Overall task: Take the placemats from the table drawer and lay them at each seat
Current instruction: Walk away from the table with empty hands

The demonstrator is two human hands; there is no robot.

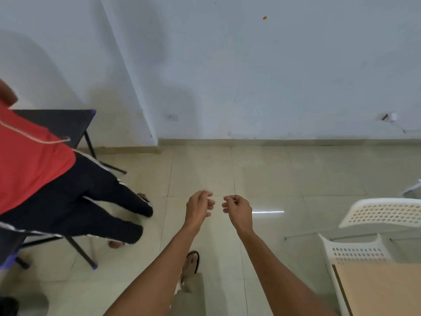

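A pale tiled floor [205, 169] fills the view. At four o'clock sits a tan wooden table corner [378, 290] behind two white perforated plastic chairs [385, 213]. At centre the left hand [198, 209] and right hand [238, 210] hang loosely curled, holding nothing. No placemats or drawer show; the drawer probably must be found first.

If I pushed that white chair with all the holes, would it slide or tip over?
The white chair looks like thin perforated plastic, so probably light. The tiled floor is glossy and reflects light, so it would likely slide easily. A push high on its back might tip it instead.
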